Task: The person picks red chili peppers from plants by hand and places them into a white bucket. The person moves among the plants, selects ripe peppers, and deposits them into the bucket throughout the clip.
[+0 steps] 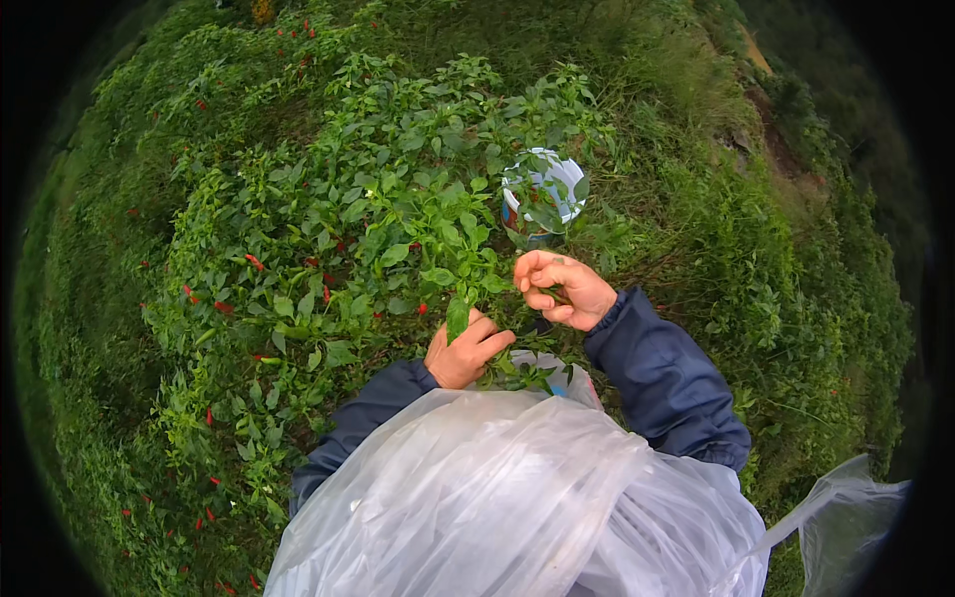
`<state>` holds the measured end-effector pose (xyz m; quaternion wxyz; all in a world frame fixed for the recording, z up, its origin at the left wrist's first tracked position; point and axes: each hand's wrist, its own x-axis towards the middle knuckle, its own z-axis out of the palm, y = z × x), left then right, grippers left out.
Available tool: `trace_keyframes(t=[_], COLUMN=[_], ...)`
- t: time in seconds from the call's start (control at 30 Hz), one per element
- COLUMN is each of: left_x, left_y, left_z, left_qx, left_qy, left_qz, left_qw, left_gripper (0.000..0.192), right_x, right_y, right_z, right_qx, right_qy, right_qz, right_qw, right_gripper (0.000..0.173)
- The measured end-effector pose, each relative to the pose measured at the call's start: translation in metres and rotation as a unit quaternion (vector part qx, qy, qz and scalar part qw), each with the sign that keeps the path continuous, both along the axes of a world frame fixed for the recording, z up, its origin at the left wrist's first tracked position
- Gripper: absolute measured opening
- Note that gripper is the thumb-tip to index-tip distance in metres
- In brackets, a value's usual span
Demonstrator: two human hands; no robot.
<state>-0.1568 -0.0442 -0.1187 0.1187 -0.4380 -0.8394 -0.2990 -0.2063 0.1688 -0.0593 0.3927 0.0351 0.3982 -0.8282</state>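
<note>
Chili pepper plants (440,224) with green leaves stand before me, bearing red and green chilies. My left hand (464,352) is low among the leaves of the nearest plant; a leaf covers part of it, and its fingertips are hidden. To its right and slightly higher, my right hand (571,289) has its fingers curled around a small green plant piece (556,296), perhaps a chili or a stem. Just beyond that hand, a white-rimmed bucket (565,179) stands on the ground, partly behind leaves. Something red shows inside it.
A clear plastic sheet (477,485) covers my front, and a loose end (850,507) trails at right. Red chilies (224,307) hang on the plants at left. Grass and weeds (746,298) grow thickly at right, near a bare earth bank (780,142).
</note>
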Motion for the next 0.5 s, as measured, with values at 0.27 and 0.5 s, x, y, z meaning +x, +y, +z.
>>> trace_keyframes(t=[0.27,0.5], left_x=[0.004,0.006], left_y=[0.003,0.001], left_z=[0.001,0.010], left_qx=[0.014,-0.010], left_qy=[0.021,0.016], left_qz=[-0.014,-0.023], left_qw=[1.000,1.000], left_gripper=[0.043,0.036], right_x=[-0.004,-0.009], right_y=[-0.012,-0.041], right_z=[-0.013,-0.037], right_qx=[0.380,0.482], right_qy=[0.228,0.556], right_qz=[0.036,-0.120], right_qw=[0.896,0.666], right_gripper=[0.040,0.025])
